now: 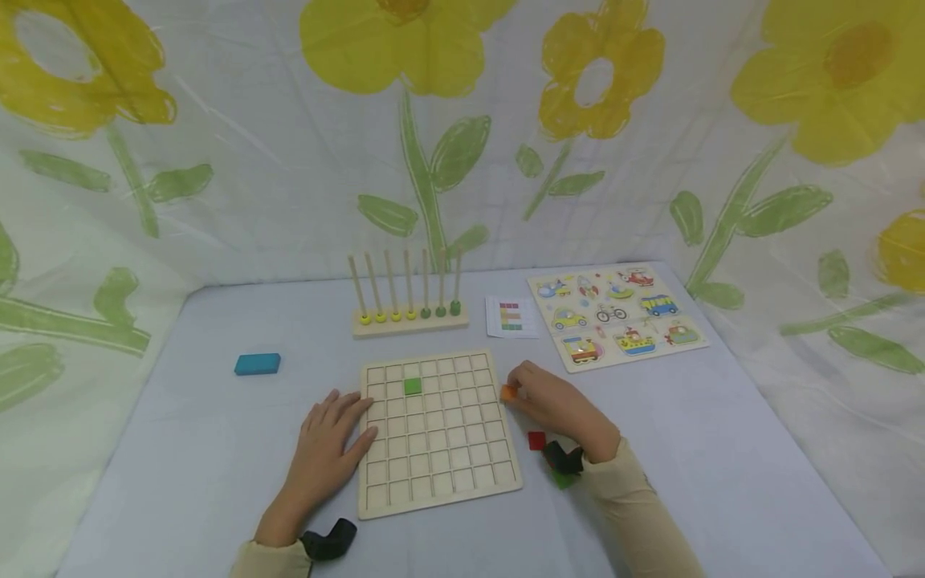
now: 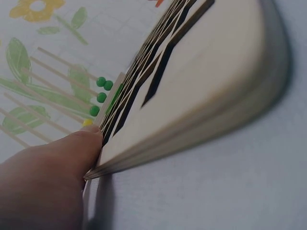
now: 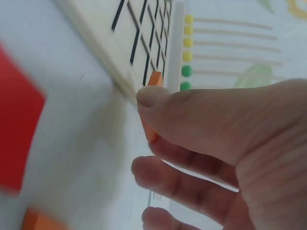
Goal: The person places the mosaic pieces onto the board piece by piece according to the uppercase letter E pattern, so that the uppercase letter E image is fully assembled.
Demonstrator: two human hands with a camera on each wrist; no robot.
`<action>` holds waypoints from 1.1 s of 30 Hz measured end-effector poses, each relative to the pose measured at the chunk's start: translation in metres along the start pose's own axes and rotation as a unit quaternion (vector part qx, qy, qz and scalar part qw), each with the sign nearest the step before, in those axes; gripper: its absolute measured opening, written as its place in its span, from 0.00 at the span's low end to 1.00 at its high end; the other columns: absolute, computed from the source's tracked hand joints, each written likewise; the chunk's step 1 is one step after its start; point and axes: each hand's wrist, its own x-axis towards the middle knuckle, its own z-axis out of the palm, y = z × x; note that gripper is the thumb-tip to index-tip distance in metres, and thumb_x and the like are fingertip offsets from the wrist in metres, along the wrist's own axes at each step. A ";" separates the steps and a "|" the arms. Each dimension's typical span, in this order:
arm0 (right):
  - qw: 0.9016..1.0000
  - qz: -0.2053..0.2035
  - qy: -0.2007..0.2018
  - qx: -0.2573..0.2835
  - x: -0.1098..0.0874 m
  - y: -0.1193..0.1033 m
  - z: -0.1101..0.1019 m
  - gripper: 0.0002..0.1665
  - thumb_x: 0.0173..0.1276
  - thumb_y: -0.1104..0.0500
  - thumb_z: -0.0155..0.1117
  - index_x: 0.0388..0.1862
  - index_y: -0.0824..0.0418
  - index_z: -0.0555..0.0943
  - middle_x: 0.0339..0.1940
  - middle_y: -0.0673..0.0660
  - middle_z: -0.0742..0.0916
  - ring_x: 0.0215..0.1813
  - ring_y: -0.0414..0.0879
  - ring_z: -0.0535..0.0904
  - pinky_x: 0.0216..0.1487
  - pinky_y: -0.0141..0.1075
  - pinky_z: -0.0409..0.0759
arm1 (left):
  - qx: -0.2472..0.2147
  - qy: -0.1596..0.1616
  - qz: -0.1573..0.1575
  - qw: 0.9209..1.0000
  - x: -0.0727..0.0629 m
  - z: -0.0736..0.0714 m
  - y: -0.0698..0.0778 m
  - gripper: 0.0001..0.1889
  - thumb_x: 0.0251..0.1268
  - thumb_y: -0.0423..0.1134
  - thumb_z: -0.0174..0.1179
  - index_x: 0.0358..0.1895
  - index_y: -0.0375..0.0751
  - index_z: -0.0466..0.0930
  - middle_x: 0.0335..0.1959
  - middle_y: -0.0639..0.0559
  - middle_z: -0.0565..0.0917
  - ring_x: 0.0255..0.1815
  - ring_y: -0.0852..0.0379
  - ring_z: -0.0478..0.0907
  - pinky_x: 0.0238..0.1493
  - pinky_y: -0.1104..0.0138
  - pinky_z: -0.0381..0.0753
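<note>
A square wooden grid board [image 1: 438,437] lies in front of me, with one green tile [image 1: 413,386] in a cell near its far side. My left hand [image 1: 325,441] rests at the board's left edge, thumb and fingertips on the rim, fingers fairly straight. Just off the right edge, my right hand [image 1: 555,401] pinches a small orange tile [image 1: 509,392] between thumb and finger. The right wrist view shows this tile [image 3: 154,79] tilted on edge beside the board. A red tile [image 1: 536,441] and a partly hidden green tile [image 1: 563,480] lie near my right wrist.
Behind the board stands a wooden rack [image 1: 412,324] of upright rods with yellow and green beads. A printed card [image 1: 531,321] and a vehicle picture puzzle [image 1: 614,313] lie at the back right. A blue block [image 1: 258,364] sits at left. Another orange piece [image 3: 42,223] shows in the right wrist view.
</note>
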 end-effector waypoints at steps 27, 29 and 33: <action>0.991 -0.133 0.015 -0.017 0.078 -0.053 0.031 0.08 0.70 0.53 0.61 0.43 0.55 0.81 0.41 0.47 0.80 0.37 0.36 0.77 0.39 0.27 0.79 | 0.020 -0.024 -0.014 0.999 0.002 -0.001 0.000 0.28 0.68 0.52 0.55 0.68 0.46 0.68 0.67 0.43 0.69 0.74 0.37 0.51 0.72 0.41 0.45; 0.992 -0.128 0.004 -0.011 0.079 -0.053 0.033 0.09 0.70 0.54 0.61 0.44 0.55 0.81 0.42 0.47 0.80 0.39 0.36 0.77 0.41 0.28 0.79 | 0.022 -0.026 -0.015 0.999 0.001 -0.002 0.000 0.28 0.68 0.52 0.55 0.68 0.46 0.68 0.67 0.43 0.68 0.74 0.38 0.51 0.72 0.41 0.45; 0.993 -0.121 -0.010 0.004 0.081 -0.056 0.034 0.09 0.71 0.54 0.60 0.45 0.55 0.81 0.43 0.47 0.81 0.41 0.37 0.77 0.43 0.29 0.79 | 0.023 -0.026 -0.018 0.999 0.000 -0.002 0.001 0.27 0.68 0.52 0.54 0.68 0.46 0.68 0.67 0.43 0.69 0.74 0.38 0.52 0.72 0.42 0.45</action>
